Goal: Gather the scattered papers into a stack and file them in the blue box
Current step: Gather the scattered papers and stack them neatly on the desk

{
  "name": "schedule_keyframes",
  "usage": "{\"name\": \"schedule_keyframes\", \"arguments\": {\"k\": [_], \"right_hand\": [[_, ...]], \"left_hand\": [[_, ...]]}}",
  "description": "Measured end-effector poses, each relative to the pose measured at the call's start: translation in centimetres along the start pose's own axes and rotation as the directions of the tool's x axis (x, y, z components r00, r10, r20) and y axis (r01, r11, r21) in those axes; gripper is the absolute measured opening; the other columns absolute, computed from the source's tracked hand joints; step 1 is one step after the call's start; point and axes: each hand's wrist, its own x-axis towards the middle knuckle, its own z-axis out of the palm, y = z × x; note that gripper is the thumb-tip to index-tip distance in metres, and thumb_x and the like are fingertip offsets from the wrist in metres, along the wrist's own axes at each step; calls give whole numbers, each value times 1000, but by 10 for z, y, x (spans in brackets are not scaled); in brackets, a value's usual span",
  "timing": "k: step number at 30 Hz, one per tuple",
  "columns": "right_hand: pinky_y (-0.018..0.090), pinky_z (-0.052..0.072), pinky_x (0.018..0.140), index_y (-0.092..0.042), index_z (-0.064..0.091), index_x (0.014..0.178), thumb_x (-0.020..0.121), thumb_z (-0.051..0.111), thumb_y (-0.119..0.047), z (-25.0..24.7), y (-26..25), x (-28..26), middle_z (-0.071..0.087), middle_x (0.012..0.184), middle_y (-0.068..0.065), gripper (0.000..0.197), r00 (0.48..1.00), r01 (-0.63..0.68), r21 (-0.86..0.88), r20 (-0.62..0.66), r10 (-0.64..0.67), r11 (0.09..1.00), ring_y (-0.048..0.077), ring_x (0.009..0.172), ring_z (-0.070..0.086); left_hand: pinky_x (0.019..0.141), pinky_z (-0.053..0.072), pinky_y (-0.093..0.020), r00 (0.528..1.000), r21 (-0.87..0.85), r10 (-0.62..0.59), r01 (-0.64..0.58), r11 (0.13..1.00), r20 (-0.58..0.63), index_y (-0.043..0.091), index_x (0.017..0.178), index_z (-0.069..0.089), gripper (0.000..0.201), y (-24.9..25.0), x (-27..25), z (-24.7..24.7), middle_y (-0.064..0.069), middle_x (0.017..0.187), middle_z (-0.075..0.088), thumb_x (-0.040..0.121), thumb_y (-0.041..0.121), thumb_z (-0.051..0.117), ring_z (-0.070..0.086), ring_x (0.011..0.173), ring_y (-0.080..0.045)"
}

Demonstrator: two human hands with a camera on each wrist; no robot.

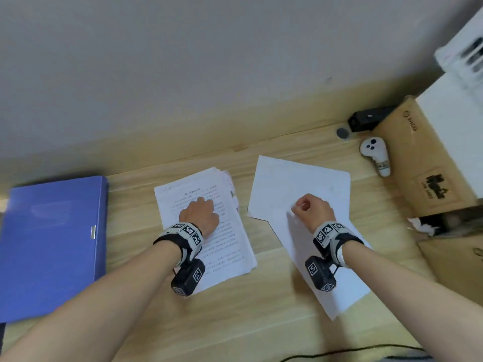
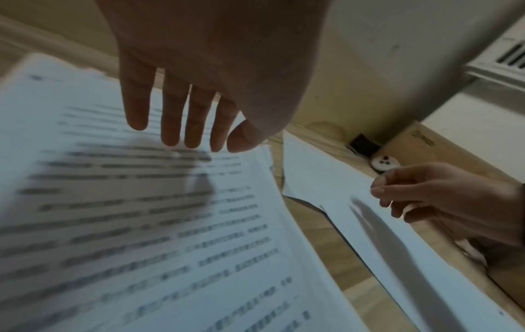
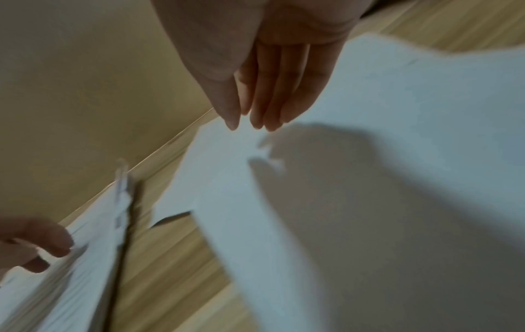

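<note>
Desk (image 1: pixel 261 322) of pale wood carried everything. One blue box (image 1: pixel 52 244) lay closed and flat at the far left, its long axis running away from the person, a metal clasp on its right edge. Cardboard cartons — two in view — stood at the right edge.

Papers lay in two groups, well apart from each other. One printed stack (image 1: pixel 222 246) sat mid-desk, near the box, long axis running front to back, its sheets fanned unevenly along the right edge. Blank sheets (image 1: pixel 308 178) — two told apart, perhaps more — overlapped at skewed angles to the right of the stack.

The left hand (image 1: pixel 200 214) rested on the printed stack, fingers extended and relaxed, gripping nothing. The right hand (image 1: pixel 312 211) was poised over the blank sheets, thumb and fingertips drawn close together; whether they pinched a sheet could not be told.

Judgement: the blank sheets had to travel leftward onto the stack — the right hand was nearer them, the left nearer stack and box.

One white controller (image 1: pixel 375 155) lay near the cartons.
</note>
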Motion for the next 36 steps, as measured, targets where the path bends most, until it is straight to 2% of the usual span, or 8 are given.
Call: {"name": "schedule_keyframes", "arguments": {"k": [5,9,13,18,24,27,31,36], "right_hand": [[34,51,79,-20,63,99,77,72,-31,-54,67,5,66,101,2,26,992,-94,-60,-85,89,994,25,94,64],[35,48,72,-22,57,95,58,75,-49,-64,99,11,58,99,3,49,989,-142,-184,-74,130,973,29,100,60],[39,50,86,-20,55,107,62,80,-42,-54,115,10,54,111,1,56,984,-173,-212,-84,158,962,24,111,52],[34,52,70,-25,58,74,54,75,-47,-50,125,16,60,88,-1,34,986,-165,-151,-14,165,975,25,91,57],[32,41,70,-18,53,103,82,69,-25,-63,121,8,58,89,0,27,979,-186,4,-84,185,983,25,81,54],[34,38,65,-17,51,93,91,52,-22,-78,112,6,54,79,6,5,979,-156,39,-129,160,987,30,78,52],[38,45,71,-2,59,93,93,46,-19,-94,96,3,61,83,16,21,974,-143,56,-171,151,988,36,82,58],[30,33,54,-10,53,62,81,53,-25,-100,72,-3,51,58,5,24,983,-137,7,-124,137,991,27,59,49]], "left_hand": [[87,47,-40,952,-21,282,-286,958,-120,18,129,51,39,68,22,6,-2,134,47,90,17,45,48,123,-26],[97,41,-40,868,181,494,-494,851,45,21,138,37,61,104,43,25,-4,151,28,81,14,57,31,138,-27],[74,36,-38,859,407,505,-493,769,86,16,129,35,61,123,50,38,-10,134,33,75,9,61,41,118,-31],[64,32,-36,834,495,551,-471,731,-20,9,115,48,46,130,55,41,-13,120,45,72,-4,56,49,102,-32],[72,48,-38,846,384,530,-471,794,-59,18,103,66,29,136,56,13,-4,106,65,82,4,51,60,101,-30],[67,49,-37,861,233,475,-432,871,-183,18,98,65,30,136,47,-12,-7,97,70,80,1,48,64,95,-34],[71,48,-36,888,-134,289,-355,925,-357,13,108,67,27,127,37,-51,-14,99,70,92,9,45,64,92,-37],[68,49,-36,962,-690,33,-218,690,-271,5,104,67,23,104,11,-84,-14,90,69,93,12,48,65,82,-32]]}}
